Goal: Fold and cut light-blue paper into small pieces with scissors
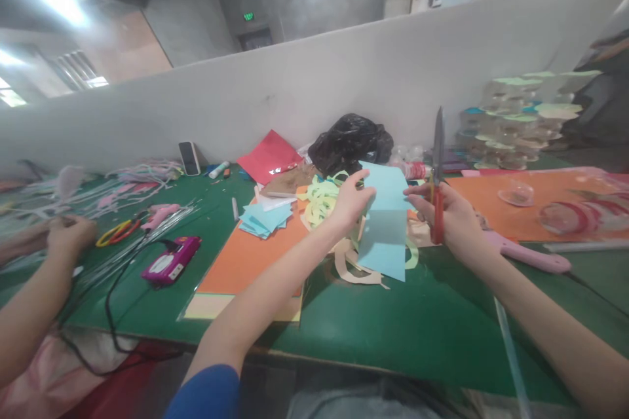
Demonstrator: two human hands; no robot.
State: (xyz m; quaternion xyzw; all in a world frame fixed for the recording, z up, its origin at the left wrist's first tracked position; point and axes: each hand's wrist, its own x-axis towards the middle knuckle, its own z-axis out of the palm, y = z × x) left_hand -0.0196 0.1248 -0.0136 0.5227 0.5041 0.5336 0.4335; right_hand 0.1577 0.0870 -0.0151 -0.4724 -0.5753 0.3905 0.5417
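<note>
A creased strip of light blue paper (386, 222) hangs upright above the green table. My left hand (352, 200) pinches its left edge, thumb and fingers closed on it. In my right hand (449, 206) is a pair of scissors (437, 163) with orange-red handles, blades pointing up. The fingertips of that hand also touch the paper's right edge. Behind and below the strip lie curled pale green and yellow paper scraps (322, 200) and a cream offcut (351, 268). To the left, a pile of light blue paper pieces (265, 217) rests on orange sheets (250, 262).
A black plastic bag (351, 143) and red paper (269, 156) sit at the back. At right are a pink glue gun (533, 255) and stacked clear cups (514, 121). A co-worker's hands (71, 236) are at left, near a purple box (171, 260) and its cable.
</note>
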